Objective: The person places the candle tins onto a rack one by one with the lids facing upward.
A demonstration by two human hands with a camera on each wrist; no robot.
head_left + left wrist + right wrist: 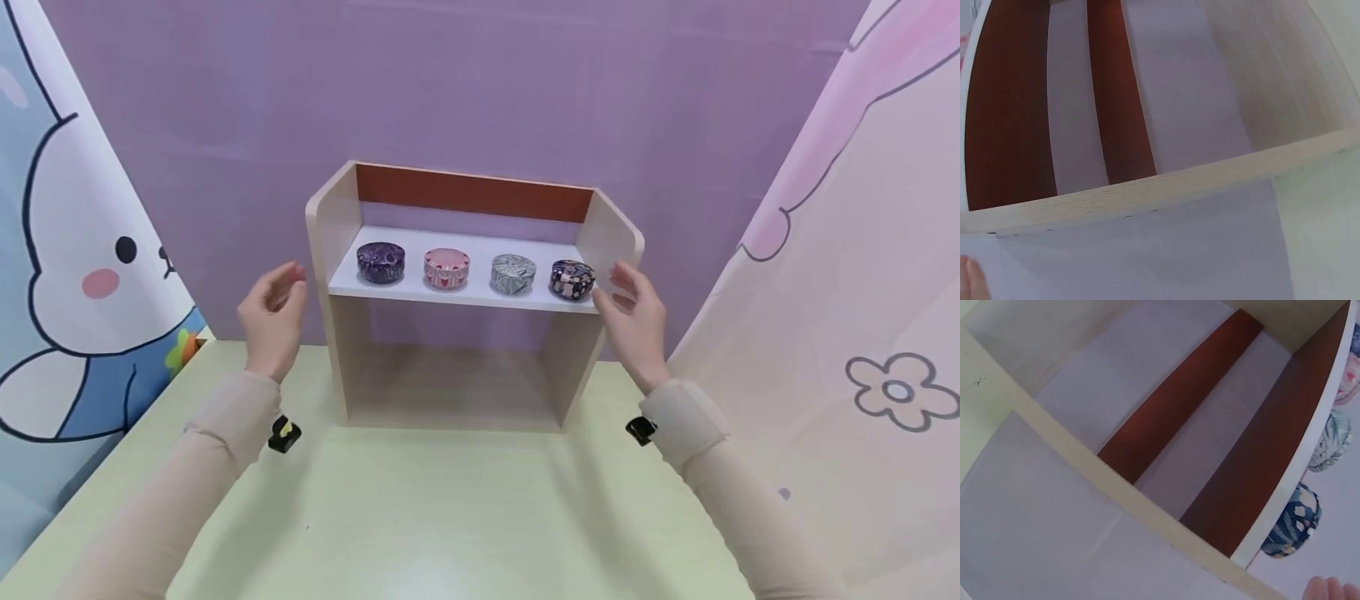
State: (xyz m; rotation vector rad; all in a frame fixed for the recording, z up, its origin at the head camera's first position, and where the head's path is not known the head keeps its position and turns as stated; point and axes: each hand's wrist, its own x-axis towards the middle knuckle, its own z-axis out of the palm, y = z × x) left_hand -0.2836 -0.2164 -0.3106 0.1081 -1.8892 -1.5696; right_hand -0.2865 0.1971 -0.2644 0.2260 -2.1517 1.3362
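A small wooden shelf unit (345, 350) stands on the table, with several round patterned tins in a row on its white upper board (472, 296). From left to right they are a dark purple tin (381, 262), a pink tin (446, 268), a grey leaf-patterned tin (513, 274) and a dark floral tin (572, 279). My left hand (273, 317), loosely bent and holding nothing, hovers outside the left side panel. On the other side, my right hand (636, 321) is by the right panel, its thumb close to the floral tin in the head view; nothing is in its grasp.
The shelf's lower compartment (450, 383) is open at the front, and a brown strip (472, 193) runs across the top of its back. A purple cloth (480, 83) hangs behind. Printed curtains (82, 250) flank the pale table (435, 517).
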